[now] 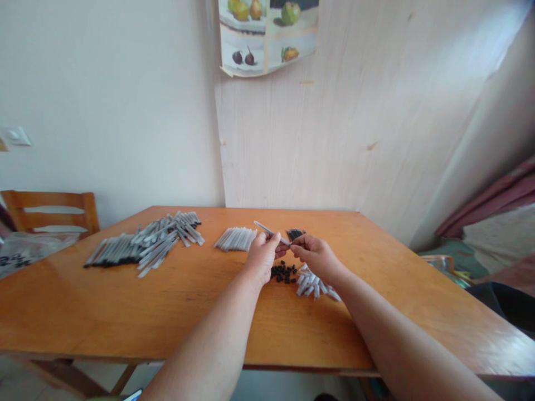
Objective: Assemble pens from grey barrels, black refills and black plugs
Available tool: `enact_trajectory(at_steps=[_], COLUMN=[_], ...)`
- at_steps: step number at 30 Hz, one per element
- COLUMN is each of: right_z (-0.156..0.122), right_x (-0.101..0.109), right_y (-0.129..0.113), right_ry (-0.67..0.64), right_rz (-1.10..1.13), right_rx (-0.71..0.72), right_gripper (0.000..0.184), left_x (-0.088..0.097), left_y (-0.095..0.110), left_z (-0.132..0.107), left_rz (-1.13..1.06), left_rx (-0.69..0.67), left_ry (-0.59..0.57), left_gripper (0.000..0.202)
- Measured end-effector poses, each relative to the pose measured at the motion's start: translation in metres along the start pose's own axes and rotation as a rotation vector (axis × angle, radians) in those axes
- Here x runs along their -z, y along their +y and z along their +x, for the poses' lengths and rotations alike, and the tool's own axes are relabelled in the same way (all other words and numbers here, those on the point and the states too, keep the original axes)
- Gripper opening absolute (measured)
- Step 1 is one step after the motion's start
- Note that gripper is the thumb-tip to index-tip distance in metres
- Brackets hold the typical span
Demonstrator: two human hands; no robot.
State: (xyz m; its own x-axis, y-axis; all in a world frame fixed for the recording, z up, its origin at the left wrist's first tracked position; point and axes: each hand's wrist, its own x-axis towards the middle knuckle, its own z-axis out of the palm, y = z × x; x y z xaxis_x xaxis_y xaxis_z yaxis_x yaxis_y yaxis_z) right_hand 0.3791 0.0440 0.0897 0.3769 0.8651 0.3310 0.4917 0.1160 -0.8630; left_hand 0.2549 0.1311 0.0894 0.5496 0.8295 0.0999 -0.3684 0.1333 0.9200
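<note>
My left hand (262, 257) is closed around a slim translucent tube (264, 227), which looks like a pen barrel and slants up to the left. At the tube's near end the fingers of my right hand (317, 254) are pinched together; whatever they grip is too small to make out. Beneath my hands lies a scatter of small black plugs (285, 273). Beside it, partly under my right wrist, is a heap of short whitish pieces (311, 283). Thin black sticks (295, 234) lie just beyond my right hand. A row of clear tubes (234, 239) sits left of my left hand.
On the left of the wooden table (200, 312) is a large pile of translucent tubes with black ends (156, 239). A wooden chair (54, 201) and a plastic bag (37, 245) are at the far left. The wall stands behind the table; a dark bin-like object (501, 303) is at right.
</note>
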Motion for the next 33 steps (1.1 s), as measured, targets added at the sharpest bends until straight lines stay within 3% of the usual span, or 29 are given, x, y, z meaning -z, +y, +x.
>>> enact_trajectory(at_steps=[9,21,33], right_z=[-0.003,0.002,-0.001], right_x=[0.0,0.001,0.001], right_y=[-0.004,0.007,0.003], right_ry=[-0.042,0.079,0.002], right_rz=[-0.028,-0.245,-0.331], right_rx=[-0.078,0.089,0.112], right_gripper=[0.026,0.017,0.016], left_x=[0.003,-0.001,0.006], left_y=[-0.003,0.001,0.003], left_z=[0.003,0.001,0.006], left_rz=[0.01,-0.027,-0.115], left_rx=[-0.018,0.046,0.031], left_ry=[0.005,0.069,0.134], left_gripper=[0.025,0.025,0.023])
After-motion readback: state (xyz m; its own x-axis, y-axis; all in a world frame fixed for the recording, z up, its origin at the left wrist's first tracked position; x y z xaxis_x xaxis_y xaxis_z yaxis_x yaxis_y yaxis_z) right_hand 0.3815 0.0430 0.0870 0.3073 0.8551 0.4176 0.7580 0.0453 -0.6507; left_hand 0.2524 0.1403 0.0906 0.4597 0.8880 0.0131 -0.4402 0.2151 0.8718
